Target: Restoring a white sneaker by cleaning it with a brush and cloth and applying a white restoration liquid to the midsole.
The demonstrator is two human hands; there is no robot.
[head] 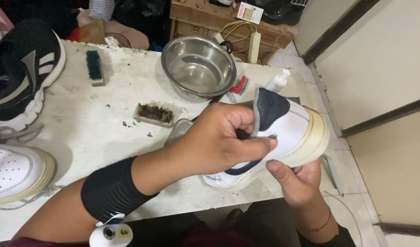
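Note:
A white sneaker [292, 130] with a dark navy heel patch and a yellowed sole is held above the front edge of the white table [104, 105]. My left hand [219, 137] grips it from the top, fingers curled into the shoe's opening. A black wrist sleeve [110, 190] covers that forearm. My right hand [297, 180] supports the sneaker from below at the sole, thumb on its side.
A steel bowl [198, 66] stands behind the shoe, a white squeeze bottle [278, 81] to its right. A brown bristle brush [155, 114] and a green brush [94, 67] lie on the table. A black sneaker [22, 73] and a white sneaker [17, 171] sit at the left.

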